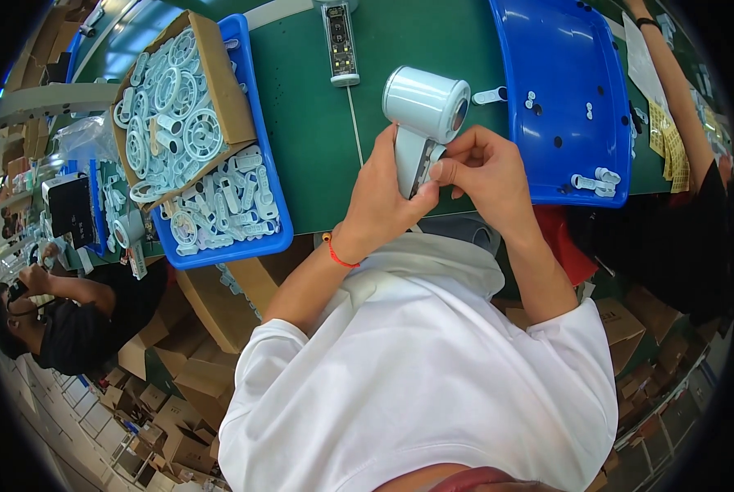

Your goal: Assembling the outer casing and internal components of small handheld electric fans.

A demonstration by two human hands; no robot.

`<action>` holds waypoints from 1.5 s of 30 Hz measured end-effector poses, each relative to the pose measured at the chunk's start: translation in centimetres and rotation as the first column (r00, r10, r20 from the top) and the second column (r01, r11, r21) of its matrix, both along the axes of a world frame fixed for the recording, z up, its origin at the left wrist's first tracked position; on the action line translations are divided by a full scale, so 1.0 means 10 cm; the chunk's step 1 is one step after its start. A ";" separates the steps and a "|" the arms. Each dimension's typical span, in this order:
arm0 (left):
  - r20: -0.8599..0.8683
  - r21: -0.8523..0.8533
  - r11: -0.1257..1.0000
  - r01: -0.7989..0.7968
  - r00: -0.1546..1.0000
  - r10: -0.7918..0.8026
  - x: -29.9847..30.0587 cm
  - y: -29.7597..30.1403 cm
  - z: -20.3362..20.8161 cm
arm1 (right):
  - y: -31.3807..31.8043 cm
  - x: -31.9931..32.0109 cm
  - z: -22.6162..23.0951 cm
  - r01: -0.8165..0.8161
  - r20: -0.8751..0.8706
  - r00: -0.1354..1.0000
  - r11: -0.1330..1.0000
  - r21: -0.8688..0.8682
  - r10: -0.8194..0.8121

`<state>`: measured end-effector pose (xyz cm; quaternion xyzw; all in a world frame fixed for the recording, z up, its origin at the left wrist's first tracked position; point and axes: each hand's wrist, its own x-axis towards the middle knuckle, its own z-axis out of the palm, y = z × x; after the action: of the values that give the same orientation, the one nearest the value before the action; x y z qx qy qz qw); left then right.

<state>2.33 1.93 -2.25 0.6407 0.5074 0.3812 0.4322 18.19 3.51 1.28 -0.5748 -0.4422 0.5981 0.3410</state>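
Observation:
My left hand (379,197) is closed around the handle of a pale white handheld fan (422,100), its round drum-shaped head tilted up and away from me. Along the handle's right side runs an opening that shows dark and metallic parts inside. My right hand (494,172) pinches a small whitish plastic piece (438,153) against that side of the handle, just below the head. The fingers partly hide the piece, so its exact shape cannot be made out.
On the left, a cardboard box (240,98) of round grilles rests on a blue tray (278,239) of small white parts. A clear-cased device (341,49) lies ahead. At right stand a white strip (490,96) and a blue tray (568,90); co-workers sit either side.

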 end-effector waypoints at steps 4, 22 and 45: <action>0.306 -0.296 0.943 0.151 0.950 -0.056 -0.03 0.06 0.07 | -0.01 -0.01 -0.15 -0.059 -0.119 0.991 0.997 0.053 0.065; 0.586 -0.352 0.858 0.373 0.803 -0.109 -0.05 0.08 0.16 | -0.07 -0.03 -0.20 -0.103 -0.475 0.877 0.994 -0.045 0.069; 0.107 0.149 0.960 -0.238 0.969 0.224 -0.32 -0.11 0.00 | 0.18 -0.32 -0.28 -0.318 0.351 0.934 0.599 0.735 0.066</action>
<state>-0.83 0.79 -2.21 0.5921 0.5264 0.4970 0.3540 14.96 5.30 -1.50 -0.3975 -0.7621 0.2892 0.4213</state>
